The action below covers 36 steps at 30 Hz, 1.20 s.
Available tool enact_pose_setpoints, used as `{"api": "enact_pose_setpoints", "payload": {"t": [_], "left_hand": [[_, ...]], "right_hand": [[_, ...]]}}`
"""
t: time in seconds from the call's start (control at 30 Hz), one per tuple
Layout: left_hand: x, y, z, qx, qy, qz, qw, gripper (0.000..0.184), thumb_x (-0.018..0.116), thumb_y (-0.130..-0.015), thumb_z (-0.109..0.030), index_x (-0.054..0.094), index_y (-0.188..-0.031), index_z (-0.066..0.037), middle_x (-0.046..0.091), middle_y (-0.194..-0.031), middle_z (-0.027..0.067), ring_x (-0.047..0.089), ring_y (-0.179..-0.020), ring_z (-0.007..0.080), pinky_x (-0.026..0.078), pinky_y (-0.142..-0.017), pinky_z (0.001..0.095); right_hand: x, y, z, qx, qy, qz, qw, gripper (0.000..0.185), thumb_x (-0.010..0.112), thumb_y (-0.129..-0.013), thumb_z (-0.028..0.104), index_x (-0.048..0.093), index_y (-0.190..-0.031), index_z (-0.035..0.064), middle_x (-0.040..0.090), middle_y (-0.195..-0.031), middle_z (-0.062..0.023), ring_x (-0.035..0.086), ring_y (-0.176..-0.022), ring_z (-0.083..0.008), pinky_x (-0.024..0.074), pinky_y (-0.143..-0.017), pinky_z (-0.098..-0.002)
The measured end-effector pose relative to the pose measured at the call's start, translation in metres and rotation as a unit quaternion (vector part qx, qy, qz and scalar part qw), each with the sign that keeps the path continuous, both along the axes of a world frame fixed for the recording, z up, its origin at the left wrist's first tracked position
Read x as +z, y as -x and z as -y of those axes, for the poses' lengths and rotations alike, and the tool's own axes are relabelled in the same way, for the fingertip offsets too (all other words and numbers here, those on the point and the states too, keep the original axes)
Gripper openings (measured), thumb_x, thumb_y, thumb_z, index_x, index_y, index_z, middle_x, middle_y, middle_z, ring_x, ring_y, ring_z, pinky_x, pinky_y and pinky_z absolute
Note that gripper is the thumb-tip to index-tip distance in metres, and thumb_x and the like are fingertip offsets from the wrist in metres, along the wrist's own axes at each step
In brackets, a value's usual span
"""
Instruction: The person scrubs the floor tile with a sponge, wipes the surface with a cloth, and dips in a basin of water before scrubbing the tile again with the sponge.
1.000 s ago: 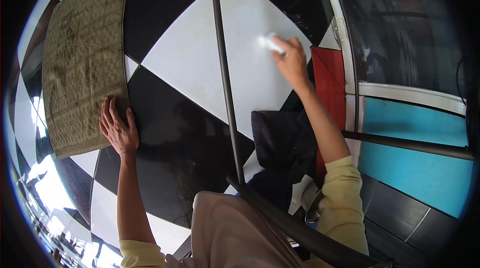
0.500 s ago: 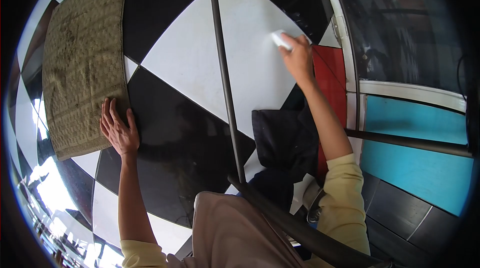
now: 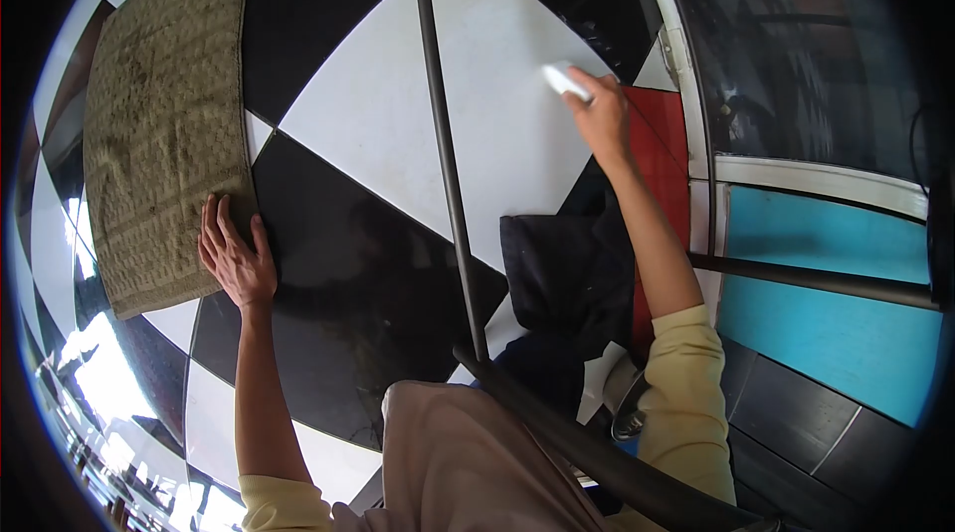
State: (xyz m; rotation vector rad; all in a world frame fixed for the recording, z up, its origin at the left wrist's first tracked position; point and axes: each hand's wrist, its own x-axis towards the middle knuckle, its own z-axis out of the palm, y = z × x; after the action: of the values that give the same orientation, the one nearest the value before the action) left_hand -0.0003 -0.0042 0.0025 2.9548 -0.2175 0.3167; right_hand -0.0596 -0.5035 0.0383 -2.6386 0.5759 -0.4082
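Note:
My left hand [image 3: 236,254] lies flat with spread fingers over the lower right corner of a brown textured mat [image 3: 169,124]. Nothing is in it. Up and to the right, my right hand [image 3: 602,114] grips a small white object [image 3: 564,82] between thumb and fingers, over the right part of a large white floor tile [image 3: 497,65]. The white object is slightly blurred, so what it is cannot be told. Below my right hand, a dark cloth [image 3: 567,273] lies beside my forearm.
A thin dark metal bar [image 3: 443,124] crosses the view between my hands, joining a thicker bar [image 3: 597,452] near my lap. To the right are a red panel [image 3: 662,164], a white frame [image 3: 816,181], a turquoise panel [image 3: 826,323] and another dark bar [image 3: 816,280].
My right hand has moved a little to the right with the white object, whose tilt has changed slightly. My left hand has stayed in place on the mat.

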Motion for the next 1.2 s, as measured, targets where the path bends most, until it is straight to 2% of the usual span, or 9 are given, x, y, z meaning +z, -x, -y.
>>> {"api": "enact_pose_setpoints", "payload": {"t": [0.17,0.3,0.47,0.67,0.8,1.0,1.07,1.1,1.2], "left_hand": [[0.0,0.001,-0.001,-0.001,-0.001,0.001,1.0,0.05,0.051,-0.096,-0.035,0.043,-0.14,-0.013,0.041,-0.148,0.0072,0.035,-0.139,0.0264,0.021,-0.115,0.0449],[-0.002,0.0,-0.003,0.0,0.0,0.001,1.0,0.05,0.051,-0.096,-0.036,0.043,-0.14,-0.013,0.041,-0.148,0.0071,0.034,-0.139,0.0265,0.021,-0.115,0.0449],[-0.003,0.001,-0.003,-0.008,-0.002,0.003,1.0,0.05,0.048,-0.098,-0.038,0.042,-0.141,-0.013,0.04,-0.148,0.0085,0.035,-0.139,0.0279,0.022,-0.114,0.0454],[0.0,0.001,-0.002,0.0,0.003,-0.005,1.0,0.05,0.051,-0.096,-0.036,0.042,-0.14,-0.013,0.04,-0.148,0.0078,0.034,-0.139,0.0268,0.021,-0.115,0.0451],[0.0,-0.002,-0.001,0.0,0.005,-0.003,1.0,0.05,0.05,-0.097,-0.036,0.042,-0.14,-0.013,0.04,-0.148,0.0083,0.034,-0.139,0.027,0.02,-0.115,0.0454],[0.0,0.003,-0.003,-0.005,-0.002,-0.003,1.0,0.051,0.049,-0.097,-0.038,0.041,-0.141,-0.013,0.04,-0.148,0.0094,0.034,-0.139,0.0282,0.022,-0.115,0.0462],[-0.001,0.001,-0.002,-0.004,-0.001,-0.003,1.0,0.051,0.049,-0.097,-0.038,0.042,-0.141,-0.013,0.04,-0.148,0.0092,0.034,-0.139,0.0278,0.021,-0.115,0.0462],[0.0,-0.001,-0.002,-0.004,-0.001,-0.002,1.0,0.051,0.049,-0.097,-0.038,0.042,-0.141,-0.013,0.04,-0.148,0.0091,0.034,-0.139,0.0278,0.021,-0.115,0.0461],[0.001,0.003,-0.002,-0.01,-0.006,-0.006,1.0,0.05,0.049,-0.097,-0.037,0.042,-0.141,-0.013,0.04,-0.148,0.0088,0.034,-0.139,0.0278,0.022,-0.115,0.046]], "right_hand": [[0.016,0.013,-0.061,0.142,-0.03,-0.04,0.989,0.034,0.073,-0.08,0.013,0.069,-0.114,0.0119,0.058,-0.095,-0.0131,0.059,-0.092,-0.0327,0.05,-0.08,-0.0409],[0.002,-0.014,-0.002,-0.048,-0.026,-0.02,0.998,0.037,0.076,-0.077,0.016,0.068,-0.113,0.0122,0.058,-0.096,-0.014,0.059,-0.095,-0.0324,0.0499,-0.082,-0.0412],[0.012,-0.004,-0.06,0.106,-0.048,-0.066,0.991,0.039,0.076,-0.076,0.017,0.068,-0.114,0.0151,0.059,-0.098,-0.0138,0.059,-0.098,-0.0336,0.0496,-0.086,-0.0417],[0.004,-0.041,0.023,-0.195,-0.033,-0.03,0.98,0.039,0.075,-0.079,0.019,0.067,-0.117,0.0138,0.06,-0.105,-0.0179,0.06,-0.102,-0.0335,0.0499,-0.088,-0.0422],[0.001,-0.037,-0.031,0.014,-0.008,-0.044,0.999,0.037,0.074,-0.079,0.02,0.068,-0.116,0.0151,0.058,-0.104,-0.0162,0.057,-0.106,-0.0349,0.0489,-0.09,-0.043],[-0.001,-0.054,0.044,-0.16,0.038,-0.056,0.985,0.036,0.073,-0.079,0.019,0.068,-0.115,0.0158,0.06,-0.107,-0.0173,0.06,-0.102,-0.0357,0.0511,-0.087,-0.0433],[0.007,-0.043,0.007,0.001,0.13,-0.048,0.99,0.038,0.077,-0.079,0.021,0.07,-0.116,0.0155,0.062,-0.1,-0.0149,0.063,-0.096,-0.0311,0.0523,-0.081,-0.0376],[0.002,-0.034,-0.005,0.081,0.051,-0.042,0.994,0.04,0.078,-0.077,0.02,0.07,-0.116,0.0143,0.062,-0.099,-0.0145,0.062,-0.097,-0.0309,0.0519,-0.082,-0.0376],[0.004,-0.032,0.006,0.032,0.065,-0.044,0.996,0.038,0.075,-0.078,0.018,0.068,-0.116,0.0163,0.058,-0.102,-0.015,0.059,-0.101,-0.0341,0.0508,-0.086,-0.0425]]}}
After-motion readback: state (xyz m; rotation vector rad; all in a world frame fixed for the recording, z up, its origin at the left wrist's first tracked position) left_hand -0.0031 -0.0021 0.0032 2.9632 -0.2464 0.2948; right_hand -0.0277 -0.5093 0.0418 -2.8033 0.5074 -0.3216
